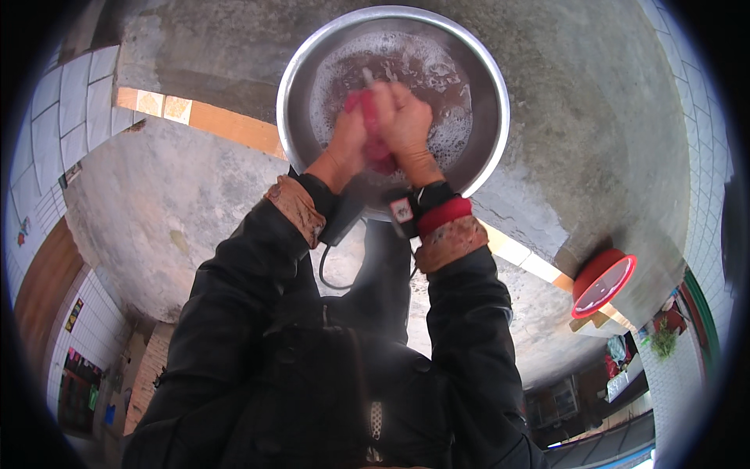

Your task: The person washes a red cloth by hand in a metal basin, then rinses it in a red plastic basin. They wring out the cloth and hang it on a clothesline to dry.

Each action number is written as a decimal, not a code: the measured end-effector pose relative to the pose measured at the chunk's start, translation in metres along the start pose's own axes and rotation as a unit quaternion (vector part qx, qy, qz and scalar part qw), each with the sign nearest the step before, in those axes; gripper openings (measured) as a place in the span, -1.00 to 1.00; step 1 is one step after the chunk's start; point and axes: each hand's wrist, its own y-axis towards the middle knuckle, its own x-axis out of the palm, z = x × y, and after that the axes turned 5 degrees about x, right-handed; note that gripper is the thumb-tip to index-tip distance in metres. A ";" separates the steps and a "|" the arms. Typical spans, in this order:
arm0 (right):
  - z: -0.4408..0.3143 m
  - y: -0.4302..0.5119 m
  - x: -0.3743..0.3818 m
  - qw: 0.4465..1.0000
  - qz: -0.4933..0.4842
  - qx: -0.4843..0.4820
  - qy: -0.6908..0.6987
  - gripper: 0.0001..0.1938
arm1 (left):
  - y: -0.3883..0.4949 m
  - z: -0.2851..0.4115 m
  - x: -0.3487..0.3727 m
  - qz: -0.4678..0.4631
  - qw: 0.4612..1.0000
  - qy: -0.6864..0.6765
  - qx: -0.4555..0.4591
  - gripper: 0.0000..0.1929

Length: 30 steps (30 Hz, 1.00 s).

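Observation:
A wet red cloth point(377, 153) is bunched between my two hands, over a large round metal basin point(501, 111). My left hand point(350, 133) grips the cloth from the left side. Pressed close against it, my right hand point(404, 114) has its fingers curled over the cloth; both are a little blurred. Below them, murky brownish water point(404, 61) with white suds fills the bottom of the basin. Part of the cloth is hidden behind the fingers, so its full shape cannot be told.
A red plastic basin point(603, 284) with liquid in it stands to the right. A strip of orange and white tiles point(234, 126) crosses the concrete floor point(586, 129) on both sides of the metal basin. Dark devices with a cable point(322, 272) hang at my wrists.

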 end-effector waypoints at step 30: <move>-0.002 -0.008 -0.003 0.998 -0.032 -0.052 0.028 -0.84 | -0.001 0.004 0.000 -0.043 0.996 -0.054 0.048 -0.82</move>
